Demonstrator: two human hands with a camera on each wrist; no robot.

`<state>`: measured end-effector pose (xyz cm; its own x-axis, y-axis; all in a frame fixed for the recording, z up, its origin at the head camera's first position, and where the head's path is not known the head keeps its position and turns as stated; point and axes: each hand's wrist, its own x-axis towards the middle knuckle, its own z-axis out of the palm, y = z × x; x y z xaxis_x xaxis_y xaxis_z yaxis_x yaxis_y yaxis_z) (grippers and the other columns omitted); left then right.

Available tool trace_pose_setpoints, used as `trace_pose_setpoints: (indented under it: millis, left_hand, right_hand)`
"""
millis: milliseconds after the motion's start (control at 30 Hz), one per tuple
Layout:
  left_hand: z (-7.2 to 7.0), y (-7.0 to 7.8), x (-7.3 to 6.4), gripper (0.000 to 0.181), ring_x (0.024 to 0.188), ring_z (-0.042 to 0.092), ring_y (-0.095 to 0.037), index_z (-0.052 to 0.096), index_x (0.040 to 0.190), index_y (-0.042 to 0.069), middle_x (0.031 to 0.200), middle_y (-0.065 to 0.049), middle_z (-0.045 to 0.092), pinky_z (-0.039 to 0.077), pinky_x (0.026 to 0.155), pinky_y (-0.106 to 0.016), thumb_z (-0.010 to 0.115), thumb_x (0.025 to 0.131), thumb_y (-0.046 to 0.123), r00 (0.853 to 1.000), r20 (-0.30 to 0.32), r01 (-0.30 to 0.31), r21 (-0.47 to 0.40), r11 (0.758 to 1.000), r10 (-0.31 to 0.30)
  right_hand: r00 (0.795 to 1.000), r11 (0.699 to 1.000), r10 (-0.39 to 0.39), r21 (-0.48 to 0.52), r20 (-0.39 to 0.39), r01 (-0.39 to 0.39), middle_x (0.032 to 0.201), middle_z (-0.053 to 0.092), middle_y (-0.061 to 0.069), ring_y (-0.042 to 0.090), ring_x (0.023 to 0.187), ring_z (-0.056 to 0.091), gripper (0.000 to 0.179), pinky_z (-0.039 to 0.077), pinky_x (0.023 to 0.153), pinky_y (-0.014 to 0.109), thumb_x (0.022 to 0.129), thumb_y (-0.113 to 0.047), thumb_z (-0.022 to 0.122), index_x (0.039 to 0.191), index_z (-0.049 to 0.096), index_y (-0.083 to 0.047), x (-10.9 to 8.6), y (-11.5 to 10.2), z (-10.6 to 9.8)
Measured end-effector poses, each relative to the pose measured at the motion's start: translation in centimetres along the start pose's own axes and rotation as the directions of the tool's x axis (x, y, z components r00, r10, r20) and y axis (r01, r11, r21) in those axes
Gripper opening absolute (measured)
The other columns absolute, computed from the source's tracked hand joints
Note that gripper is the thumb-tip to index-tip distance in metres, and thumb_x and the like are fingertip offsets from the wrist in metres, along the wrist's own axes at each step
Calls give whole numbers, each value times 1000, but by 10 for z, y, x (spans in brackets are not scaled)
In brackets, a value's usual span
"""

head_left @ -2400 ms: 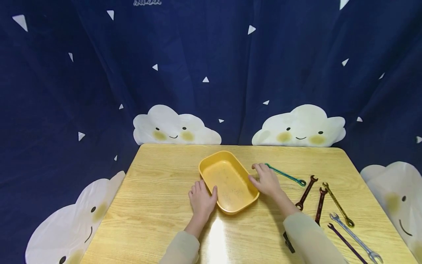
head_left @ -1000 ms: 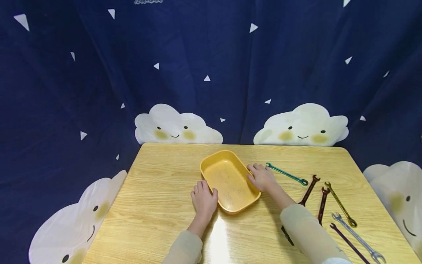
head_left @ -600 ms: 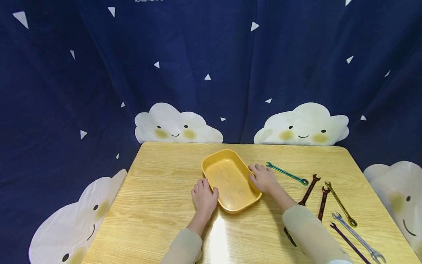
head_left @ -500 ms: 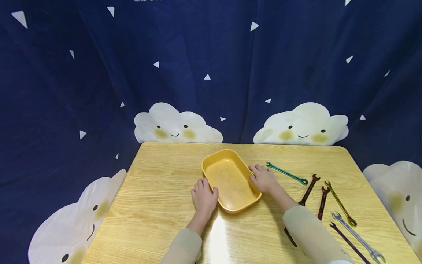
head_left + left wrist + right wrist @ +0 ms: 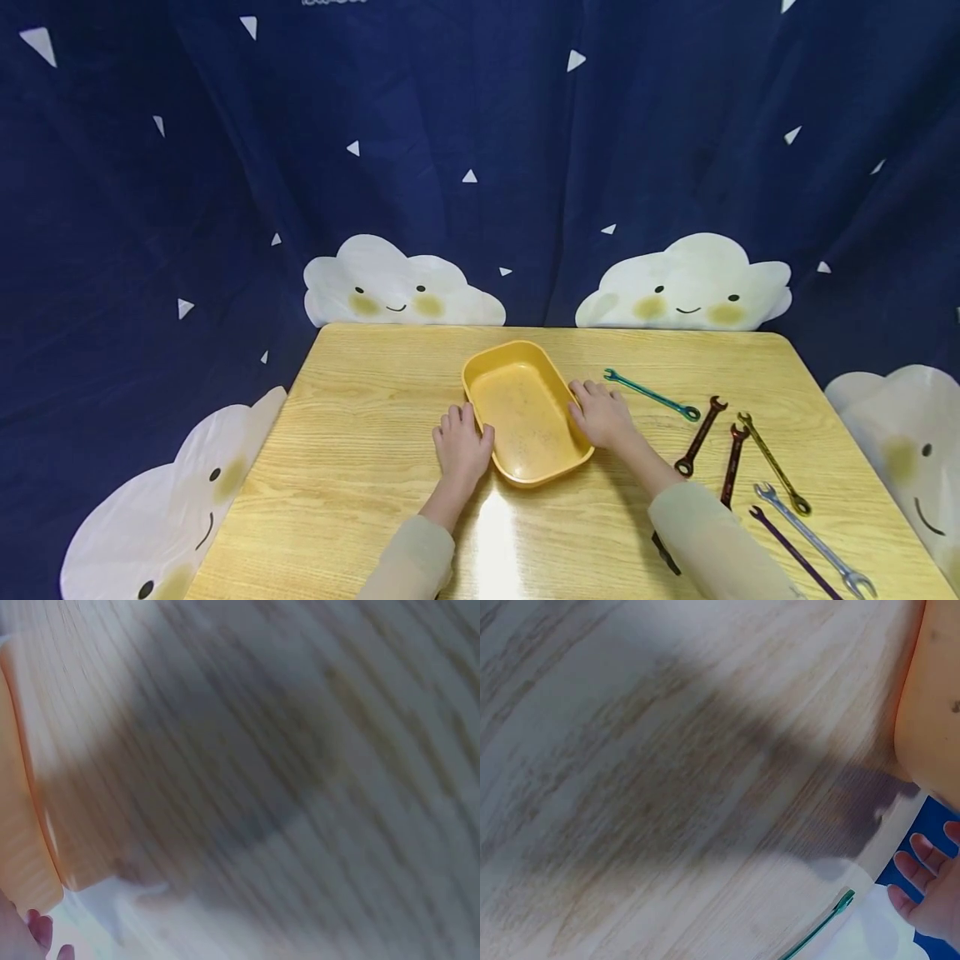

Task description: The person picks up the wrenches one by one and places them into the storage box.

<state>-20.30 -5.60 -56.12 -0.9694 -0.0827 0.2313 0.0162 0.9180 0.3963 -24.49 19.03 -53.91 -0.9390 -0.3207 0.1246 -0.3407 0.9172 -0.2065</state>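
A yellow rectangular plastic basin with rounded corners sits on the wooden table, slightly askew and with nothing inside. My left hand holds its left long wall, the thumb at the rim and the fingers along the outside. On the opposite wall, my right hand grips with its thumb over the rim and its fingers outside. The left wrist view catches the basin's side and a few fingertips at the lower left. Spread, loosely bent right fingers show beyond the basin's corner in the right wrist view.
Several wrenches lie on the right of the table: a teal wrench, two dark red ones, a gold wrench, a silver wrench and a purple wrench. A dark tool is partly under the right sleeve. A blue cloud-patterned curtain surrounds the table.
The basin has turned slightly clockwise between my hands. My right hand has closed in on its wall and then come slightly nearer to me; the left hand has barely moved.
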Motion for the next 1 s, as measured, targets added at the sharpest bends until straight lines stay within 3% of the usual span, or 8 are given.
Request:
trace_pose_setpoints:
  millis: [500,1000]
  left_hand:
    - [-4,-4,5,29,89,42,-28,46,102,11,100,-10,46,33,77,-43,51,84,33,997,45,-56,-6,998,56]
    - [-9,-6,11,26,90,43,-26,45,101,13,98,-8,45,33,82,-45,51,85,33,991,99,-86,-1,996,86]
  right_hand:
    - [994,993,109,30,32,-110,114,52,17,37,105,47,35,35,82,56,94,-27,41,123,44,-9,-11,-7,3]
    - [984,983,170,73,-49,-166,107,53,17,36,98,52,31,38,76,54,93,-24,42,119,45,-6,-23,-19,4]
